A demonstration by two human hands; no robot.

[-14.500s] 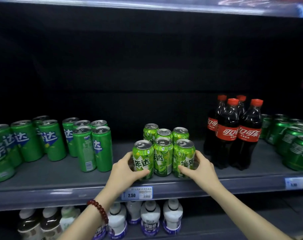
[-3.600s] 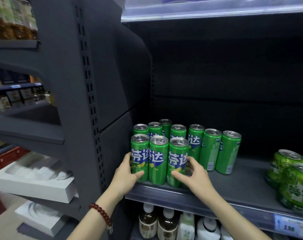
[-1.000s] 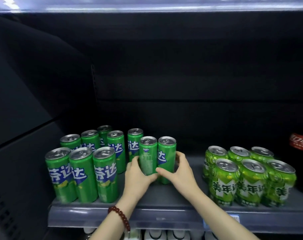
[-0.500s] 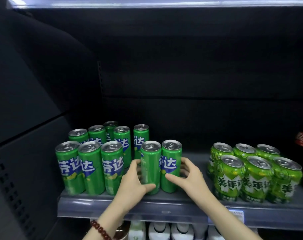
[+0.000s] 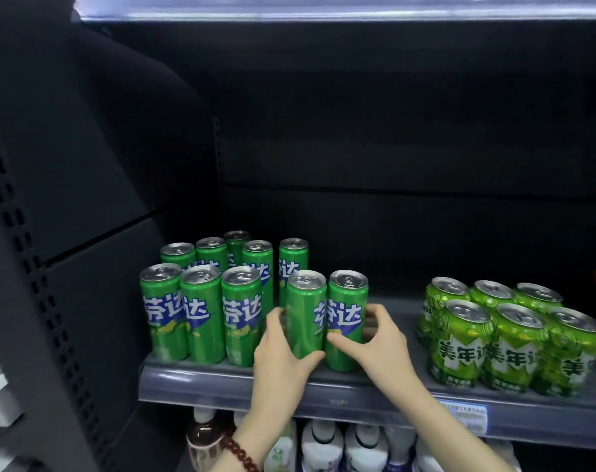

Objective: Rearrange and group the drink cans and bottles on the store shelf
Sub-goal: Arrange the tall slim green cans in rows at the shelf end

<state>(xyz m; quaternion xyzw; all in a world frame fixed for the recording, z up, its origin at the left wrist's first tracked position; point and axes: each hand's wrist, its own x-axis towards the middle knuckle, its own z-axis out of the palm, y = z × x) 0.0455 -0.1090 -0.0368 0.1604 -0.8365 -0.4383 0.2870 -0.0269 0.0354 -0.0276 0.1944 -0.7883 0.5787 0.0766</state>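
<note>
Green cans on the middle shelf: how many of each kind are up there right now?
Tall slim dark-green cans: 10
Short lime-green patterned cans: 6
Total: 16. The slim count includes the two at the front held between the left hand and right hand.

A pale light strip [image 5: 323, 8] along the underside of the upper shelf gives the only strong light, bleached out to a blur. It glints on the silver can tops [image 5: 306, 279] and the shelf's front edge [image 5: 221, 383]. The back panel stays near black. Lines bow at the picture's edges, and the right-edge cans [image 5: 575, 352] look soft and smeared.
</note>
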